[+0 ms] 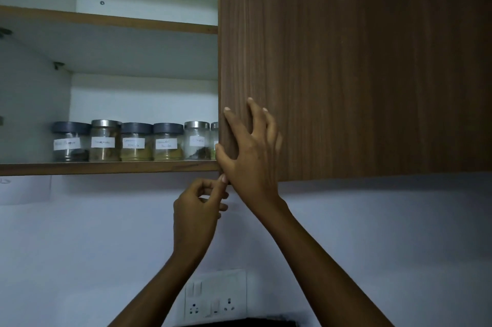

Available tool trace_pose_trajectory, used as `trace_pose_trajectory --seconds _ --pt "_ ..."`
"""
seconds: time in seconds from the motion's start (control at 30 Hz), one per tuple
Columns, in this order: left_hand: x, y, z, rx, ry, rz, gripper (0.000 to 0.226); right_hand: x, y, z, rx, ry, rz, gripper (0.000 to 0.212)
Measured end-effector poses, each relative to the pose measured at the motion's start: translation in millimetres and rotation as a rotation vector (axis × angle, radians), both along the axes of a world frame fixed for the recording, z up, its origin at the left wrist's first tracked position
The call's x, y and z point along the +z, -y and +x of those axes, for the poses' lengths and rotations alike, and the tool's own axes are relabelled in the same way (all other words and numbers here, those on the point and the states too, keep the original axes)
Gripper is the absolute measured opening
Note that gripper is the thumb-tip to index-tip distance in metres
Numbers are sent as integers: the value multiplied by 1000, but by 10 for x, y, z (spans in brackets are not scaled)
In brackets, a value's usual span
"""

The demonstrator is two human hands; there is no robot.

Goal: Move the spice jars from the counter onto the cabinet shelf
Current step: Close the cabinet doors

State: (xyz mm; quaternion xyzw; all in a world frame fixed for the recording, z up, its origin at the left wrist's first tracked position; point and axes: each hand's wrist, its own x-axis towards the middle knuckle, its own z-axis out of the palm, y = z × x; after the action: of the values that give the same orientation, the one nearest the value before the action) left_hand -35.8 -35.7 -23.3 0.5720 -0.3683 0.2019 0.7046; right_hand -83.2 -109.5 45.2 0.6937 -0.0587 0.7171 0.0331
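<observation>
Several labelled glass spice jars (pixel 135 141) stand in a row on the lower cabinet shelf (pixel 106 167); the rightmost one is half hidden behind the brown wooden door (pixel 346 60). My right hand (pixel 251 152) lies spread against the door's left edge, thumb hooked around it, fingers on the front. Just below the door's bottom corner is my left hand (pixel 198 206), its fingers curled and its fingertips touching that corner. Neither hand holds a jar.
The upper shelf (pixel 106 21) holds nothing visible. Below the cabinet is a white wall with a switch and socket panel (pixel 215 297). A dark object edge shows at the bottom (pixel 239 322). A paper sheet (pixel 25 189) hangs on the wall at left.
</observation>
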Motion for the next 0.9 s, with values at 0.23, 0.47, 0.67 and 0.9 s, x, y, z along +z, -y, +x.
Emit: trace_pose_trajectory --seconds 0.23,0.47,0.67,0.9 --pt "-24 210 252 -88 -81 -6 29 2 133 268 -87 -47 16 53" --pt "-2 340 412 -167 -174 -17 32 22 239 464 -167 -60 8 54" --pt "20 401 501 -204 -197 -14 32 38 289 545 -206 -51 3 55" --pt "17 412 527 -216 -176 -9 31 23 318 522 -216 -94 -12 56"
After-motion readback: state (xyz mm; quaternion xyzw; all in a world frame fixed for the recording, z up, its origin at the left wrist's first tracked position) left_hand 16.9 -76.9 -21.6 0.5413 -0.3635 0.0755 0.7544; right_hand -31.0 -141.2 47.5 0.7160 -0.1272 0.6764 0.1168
